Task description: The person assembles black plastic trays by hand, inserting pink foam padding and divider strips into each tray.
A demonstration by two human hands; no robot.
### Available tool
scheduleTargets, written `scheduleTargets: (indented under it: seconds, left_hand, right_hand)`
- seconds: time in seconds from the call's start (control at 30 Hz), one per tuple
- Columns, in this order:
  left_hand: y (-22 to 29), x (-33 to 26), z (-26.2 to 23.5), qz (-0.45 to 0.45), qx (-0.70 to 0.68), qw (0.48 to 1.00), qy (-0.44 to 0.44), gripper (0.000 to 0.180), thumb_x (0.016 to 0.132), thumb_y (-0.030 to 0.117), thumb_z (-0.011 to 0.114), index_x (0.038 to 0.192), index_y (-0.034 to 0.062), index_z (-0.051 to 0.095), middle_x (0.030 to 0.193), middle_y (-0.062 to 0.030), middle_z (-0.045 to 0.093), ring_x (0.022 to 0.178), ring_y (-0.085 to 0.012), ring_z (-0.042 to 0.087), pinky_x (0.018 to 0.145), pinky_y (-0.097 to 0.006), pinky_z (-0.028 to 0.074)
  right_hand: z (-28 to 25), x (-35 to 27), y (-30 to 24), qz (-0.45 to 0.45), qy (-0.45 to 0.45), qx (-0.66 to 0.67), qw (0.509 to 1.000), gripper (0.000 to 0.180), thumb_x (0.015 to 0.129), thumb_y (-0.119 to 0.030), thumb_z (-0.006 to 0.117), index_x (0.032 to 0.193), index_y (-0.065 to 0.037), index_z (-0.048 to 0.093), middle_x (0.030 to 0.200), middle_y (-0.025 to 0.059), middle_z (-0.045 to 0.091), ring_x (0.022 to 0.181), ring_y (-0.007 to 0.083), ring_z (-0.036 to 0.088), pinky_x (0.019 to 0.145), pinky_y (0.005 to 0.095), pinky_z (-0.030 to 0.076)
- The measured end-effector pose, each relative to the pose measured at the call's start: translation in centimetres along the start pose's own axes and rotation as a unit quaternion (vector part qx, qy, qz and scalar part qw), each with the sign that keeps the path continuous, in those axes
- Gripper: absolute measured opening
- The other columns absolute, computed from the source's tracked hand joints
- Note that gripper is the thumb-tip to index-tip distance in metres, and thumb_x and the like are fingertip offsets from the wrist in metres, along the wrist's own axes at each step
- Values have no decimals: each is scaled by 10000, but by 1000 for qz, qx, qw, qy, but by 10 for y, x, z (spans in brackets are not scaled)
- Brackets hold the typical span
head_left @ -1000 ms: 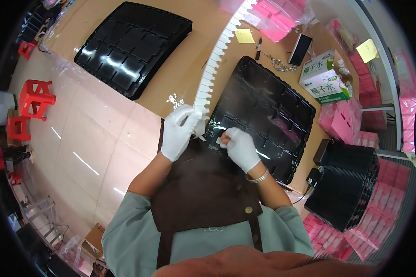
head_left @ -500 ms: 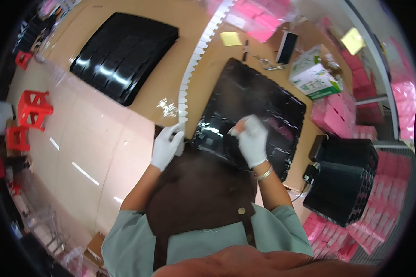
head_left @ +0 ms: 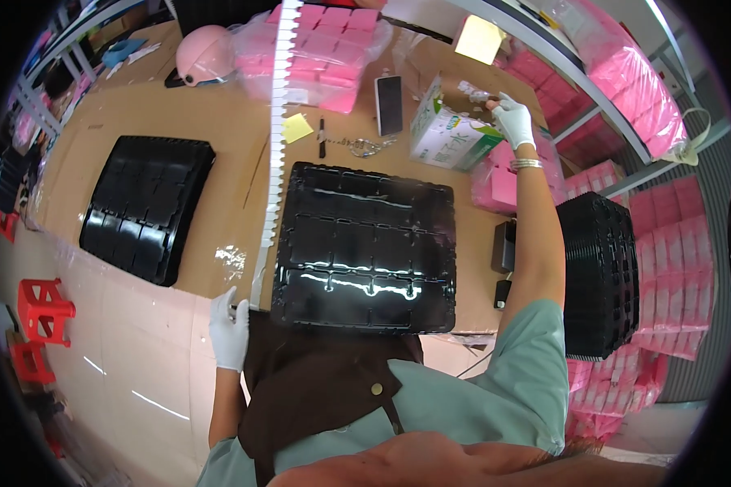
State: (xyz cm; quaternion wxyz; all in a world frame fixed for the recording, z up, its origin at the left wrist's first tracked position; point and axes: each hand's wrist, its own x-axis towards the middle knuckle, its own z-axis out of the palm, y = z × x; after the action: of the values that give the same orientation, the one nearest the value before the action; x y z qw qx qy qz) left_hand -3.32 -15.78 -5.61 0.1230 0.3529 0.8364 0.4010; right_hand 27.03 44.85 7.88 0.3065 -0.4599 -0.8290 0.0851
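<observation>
A black moulded plastic tray (head_left: 369, 252) with a grid of raised cells lies on the brown table in front of me. My left hand (head_left: 230, 333), white-gloved, is at the table's front edge, beside the lower end of a long white notched strip (head_left: 275, 162). Its thumb and forefinger are apart, and I see nothing held. My right hand (head_left: 512, 123), gloved with bare fingertips, reaches over an open white-and-green carton (head_left: 455, 134). Its fingers are pinched together beside a crumpled clear scrap; what they hold is hard to make out.
Another black tray (head_left: 148, 211) lies to the left. Beyond the near tray are a phone (head_left: 389, 105), a black pen (head_left: 322, 138), a chain (head_left: 369, 147) and a yellow note (head_left: 297, 128). Stacked black trays (head_left: 599, 276) stand right; pink packs (head_left: 325, 49) sit at the back.
My right hand has gone from above the near tray to the carton at the far right. My left hand stays near the strip's lower end. The whole view has turned and shifted.
</observation>
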Motion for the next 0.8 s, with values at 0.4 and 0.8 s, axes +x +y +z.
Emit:
scheduleTargets:
  seconds: [0.4,0.8]
  left_hand:
    - [30,49,-5,24,17,999,31,290,949,167,554,1183,-3,570,1081,-116,597,981,-224,580,760,-292,479]
    - [121,40,60,-94,-560,681,-463,802,944,559,406,1448,-40,230,1399,-217,405,1262,-337,449,1056,-442,360]
  right_hand:
    - [8,-148,100,139,80,-31,987,57,765,-88,647,772,-34,667,757,141,662,707,242,634,680,360,496]
    - [-47,-188,-122,-10,-49,224,973,246,961,-233,486,915,-2,557,764,155,556,677,267,542,635,378,447]
